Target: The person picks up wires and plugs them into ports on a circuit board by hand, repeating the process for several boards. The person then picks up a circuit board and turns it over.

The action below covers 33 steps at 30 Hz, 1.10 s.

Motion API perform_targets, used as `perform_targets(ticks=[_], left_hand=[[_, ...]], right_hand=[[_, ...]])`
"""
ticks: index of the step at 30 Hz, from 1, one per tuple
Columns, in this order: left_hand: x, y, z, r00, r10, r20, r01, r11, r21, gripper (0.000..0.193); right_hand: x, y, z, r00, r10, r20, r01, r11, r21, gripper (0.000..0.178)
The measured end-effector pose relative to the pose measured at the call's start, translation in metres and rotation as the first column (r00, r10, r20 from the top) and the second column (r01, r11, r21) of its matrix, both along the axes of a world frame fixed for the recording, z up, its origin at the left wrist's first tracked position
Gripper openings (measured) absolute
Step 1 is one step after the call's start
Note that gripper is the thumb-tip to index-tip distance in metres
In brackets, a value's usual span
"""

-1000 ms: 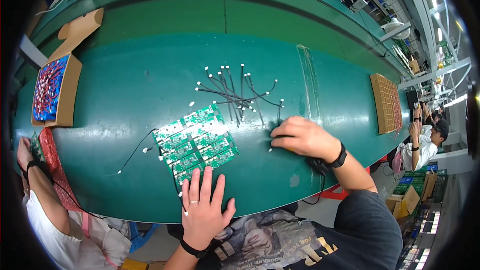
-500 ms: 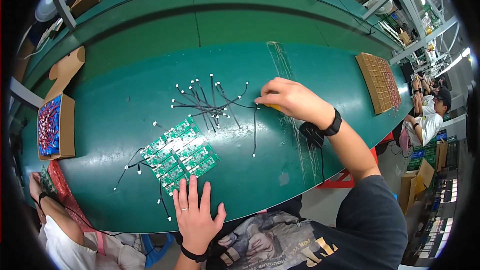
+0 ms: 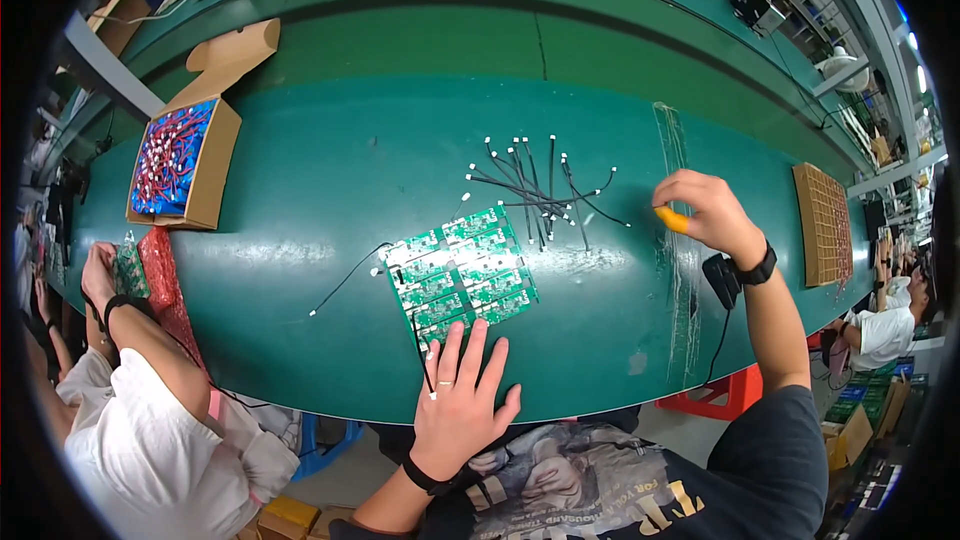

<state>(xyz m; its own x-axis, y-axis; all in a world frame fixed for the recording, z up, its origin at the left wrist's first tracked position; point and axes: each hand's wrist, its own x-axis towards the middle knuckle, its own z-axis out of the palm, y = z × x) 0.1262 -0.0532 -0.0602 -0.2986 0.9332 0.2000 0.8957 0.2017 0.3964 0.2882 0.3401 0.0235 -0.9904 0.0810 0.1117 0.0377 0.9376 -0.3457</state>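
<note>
My left hand (image 3: pixel 460 410) lies flat with fingers spread, its fingertips on the near edge of a green circuit board panel (image 3: pixel 462 275). A short black cable (image 3: pixel 421 345) with white connectors runs off the panel's left side and ends against that hand. Another thin black cable (image 3: pixel 345 282) stretches left from the panel. Beyond the panel, a loose pile of black cables (image 3: pixel 545 185) with white plugs lies on the bench. To its right, my right hand (image 3: pixel 705 210) is raised with pinched fingers and a yellow finger cover; what it holds, if anything, is hidden.
On the green bench (image 3: pixel 320 150), a cardboard box (image 3: pixel 215 175) of blue parts with red wires stands at the left, a divided carton (image 3: pixel 825 225) at the right. Clear tape (image 3: pixel 680 310) crosses the surface. A co-worker's arm (image 3: pixel 150 340) reaches in beside red bubble wrap (image 3: pixel 165 280).
The view has swung left, so the bench sits farther right in the picture. My right hand has moved right from the pile; the cable hanging by its fingertips no longer shows.
</note>
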Motion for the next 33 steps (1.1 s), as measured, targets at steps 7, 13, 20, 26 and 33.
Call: perform_targets(ticks=[7, 13, 20, 26, 33], left_hand=[[-0.001, 0.000, 0.000, 1.000, 0.001, -0.004, -0.001, 1.000, -0.008, 0.062], [0.000, 0.001, 0.000, 1.000, -0.001, -0.012, 0.001, 1.000, -0.009, 0.061], [-0.002, -0.001, -0.002, 1.000, -0.014, 0.015, 0.014, 1.000, -0.005, 0.060], [-0.004, -0.002, 0.001, 1.000, -0.009, -0.019, 0.008, 1.000, -0.015, 0.054], [-0.002, -0.002, -0.003, 1.000, -0.019, 0.004, 0.019, 1.000, -0.024, 0.058]], right_hand=[[-0.004, -0.032, -0.024, 0.957, -0.286, 0.050, 0.232, 0.649, -0.724, 0.006], [-0.049, -0.067, -0.043, 0.990, -0.110, 0.083, 0.106, 0.218, -0.970, 0.012], [-0.092, -0.091, -0.033, 0.994, -0.014, 0.112, 0.110, 0.352, -0.929, 0.013], [-0.106, -0.097, -0.037, 0.996, -0.042, 0.073, 0.083, 0.618, -0.781, 0.014], [-0.129, -0.105, -0.037, 0.998, -0.008, -0.066, -0.031, 0.819, -0.573, 0.017]])
